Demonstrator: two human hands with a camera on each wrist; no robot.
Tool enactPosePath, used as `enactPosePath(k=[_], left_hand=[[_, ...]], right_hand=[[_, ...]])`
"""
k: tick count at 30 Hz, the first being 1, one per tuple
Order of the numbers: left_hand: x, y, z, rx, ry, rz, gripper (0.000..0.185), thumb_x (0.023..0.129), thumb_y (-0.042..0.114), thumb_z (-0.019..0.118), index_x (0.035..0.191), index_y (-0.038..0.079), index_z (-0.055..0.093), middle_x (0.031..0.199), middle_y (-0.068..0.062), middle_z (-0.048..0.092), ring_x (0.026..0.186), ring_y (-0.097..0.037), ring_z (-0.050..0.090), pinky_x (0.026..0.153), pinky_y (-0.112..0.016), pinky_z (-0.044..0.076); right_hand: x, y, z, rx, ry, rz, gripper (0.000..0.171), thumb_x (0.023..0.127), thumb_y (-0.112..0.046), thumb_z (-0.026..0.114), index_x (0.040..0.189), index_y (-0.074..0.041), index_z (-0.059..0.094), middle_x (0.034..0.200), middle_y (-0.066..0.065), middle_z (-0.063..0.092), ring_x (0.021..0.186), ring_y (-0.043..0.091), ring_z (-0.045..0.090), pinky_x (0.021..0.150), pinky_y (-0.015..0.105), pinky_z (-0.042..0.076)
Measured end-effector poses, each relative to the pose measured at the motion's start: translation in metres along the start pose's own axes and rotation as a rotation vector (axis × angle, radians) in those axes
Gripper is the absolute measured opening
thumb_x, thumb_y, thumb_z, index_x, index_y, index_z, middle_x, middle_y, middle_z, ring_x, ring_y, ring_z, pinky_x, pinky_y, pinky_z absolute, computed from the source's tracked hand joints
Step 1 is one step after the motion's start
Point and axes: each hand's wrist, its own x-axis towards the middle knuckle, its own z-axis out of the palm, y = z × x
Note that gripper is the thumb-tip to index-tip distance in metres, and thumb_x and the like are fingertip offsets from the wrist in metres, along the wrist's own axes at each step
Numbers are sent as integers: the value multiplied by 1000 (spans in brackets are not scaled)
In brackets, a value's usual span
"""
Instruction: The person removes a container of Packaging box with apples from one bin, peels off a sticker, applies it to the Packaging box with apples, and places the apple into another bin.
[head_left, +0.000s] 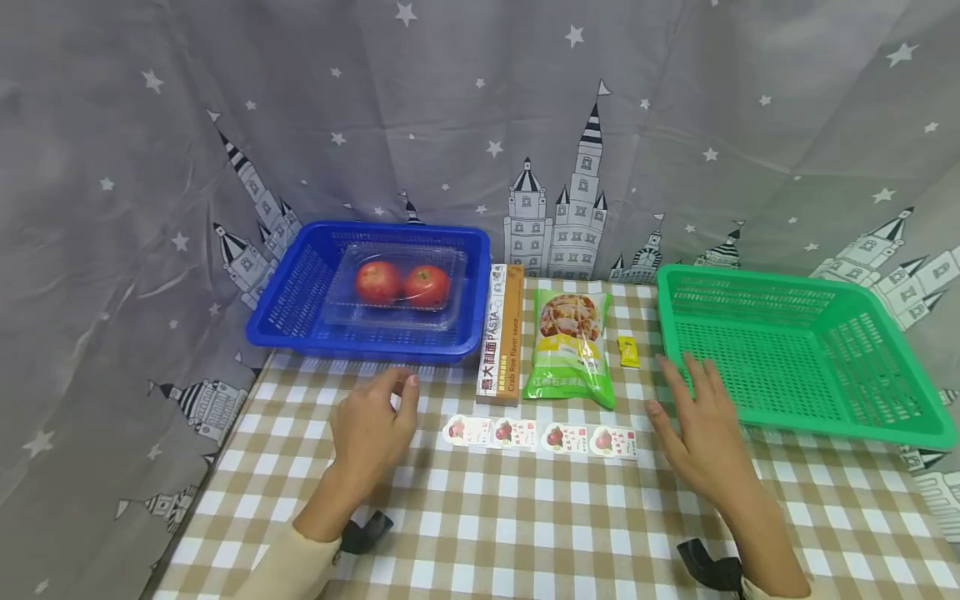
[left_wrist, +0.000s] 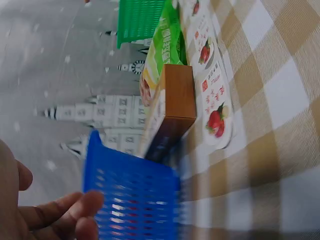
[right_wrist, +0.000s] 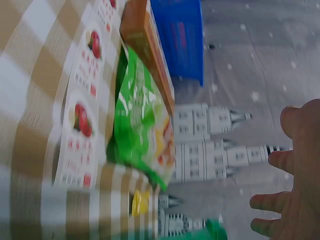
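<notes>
- Four small apple-printed sachets joined in a white strip (head_left: pixel 540 436) lie flat on the tan-and-white checked tablecloth (head_left: pixel 525 517), between the two hands and nearest to both; the strip's long axis runs left to right across the table.
- Left hand (head_left: pixel 371 425) hovers just beside the strip's left end, fingers loosely curled and holding nothing; the strip lies to its right, near the fingertips.
- Right hand (head_left: pixel 697 429) rests with straight, spread fingers by the near rim of the green plastic mesh basket (head_left: pixel 802 358), empty too; the strip's right end lies just to its left.
- Both hands look about equally near an end of the strip, judging from the head view.
- Behind the strip, apart from it, a tall orange-brown cardboard pasta box (head_left: pixel 501 333) and a green plastic snack bag (head_left: pixel 567 350) lie side by side, long axes pointing away from the person.
- Just right of the bag sits a small yellow sachet (head_left: pixel 628 351).
- Left rear, a blue plastic mesh basket (head_left: pixel 300 300) holds a clear plastic clamshell (head_left: pixel 397 287) with two red apples (head_left: pixel 401 283) inside.
- Behind everything hangs a grey curtain printed with stars and castles (head_left: pixel 570 125).
</notes>
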Motion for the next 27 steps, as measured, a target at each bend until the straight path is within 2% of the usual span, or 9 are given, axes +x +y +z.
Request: enactPosePath(k=[2, 6, 8, 10, 14, 18, 23, 27], left_hand=[[1, -8, 5, -97, -53, -87, 28, 97, 29, 52, 88, 11, 72, 71, 1, 67, 57, -21, 59, 47, -38, 41], [8, -30, 16, -391, -190, -399, 40, 103, 30, 43, 92, 4, 71, 71, -6, 68, 59, -20, 56, 50, -31, 41], [11, -40, 20, -528, -213, -543, 47, 105, 33, 39, 98, -2, 70, 72, -10, 67, 57, -20, 54, 50, -29, 43], [13, -46, 22, -637, -212, -640, 54, 106, 37, 35, 102, -7, 67, 70, -10, 66, 52, -17, 50, 48, -27, 43], [18, -51, 23, -746, -170, -701, 66, 107, 46, 30, 105, -10, 64, 64, -2, 63, 46, -12, 46, 47, -27, 41], [21, -52, 22, -774, -126, -734, 71, 104, 54, 28, 106, -8, 64, 64, 1, 62, 46, -9, 46, 46, -25, 39], [24, -55, 24, -800, -103, -756, 67, 105, 49, 30, 110, -11, 61, 63, 3, 60, 47, -7, 45, 46, -21, 38], [25, -58, 27, -801, -89, -752, 62, 107, 44, 31, 109, -10, 61, 62, 4, 58, 48, -6, 44, 45, -18, 36]], right_hand=[[8, -5, 6, 26, -14, -36, 58, 102, -32, 52, 152, -9, 33, 151, 30, 28, 141, 51, 16, 108, 67, 14], [24, -16, 20, 65, -57, -95, 57, 103, -31, 50, 153, -9, 32, 151, 26, 29, 141, 46, 21, 108, 65, 20], [31, -22, 27, 82, -77, -118, 57, 102, -31, 51, 153, -11, 32, 151, 24, 29, 141, 43, 23, 108, 63, 23], [38, -28, 34, 107, -92, -139, 58, 102, -30, 51, 153, -12, 32, 151, 23, 29, 141, 41, 24, 108, 61, 23], [48, -41, 43, 159, -100, -170, 58, 103, -30, 51, 155, -14, 30, 152, 20, 30, 140, 39, 27, 109, 59, 25], [57, -52, 53, 229, -124, -197, 58, 104, -31, 48, 156, -19, 25, 155, 15, 28, 142, 36, 26, 109, 57, 26], [72, -65, 65, 275, -156, -211, 55, 106, -36, 41, 156, -20, 26, 156, 12, 28, 142, 32, 26, 110, 55, 27], [84, -75, 71, 288, -161, -237, 54, 105, -33, 43, 155, -17, 28, 155, 12, 30, 142, 31, 27, 110, 54, 27]])
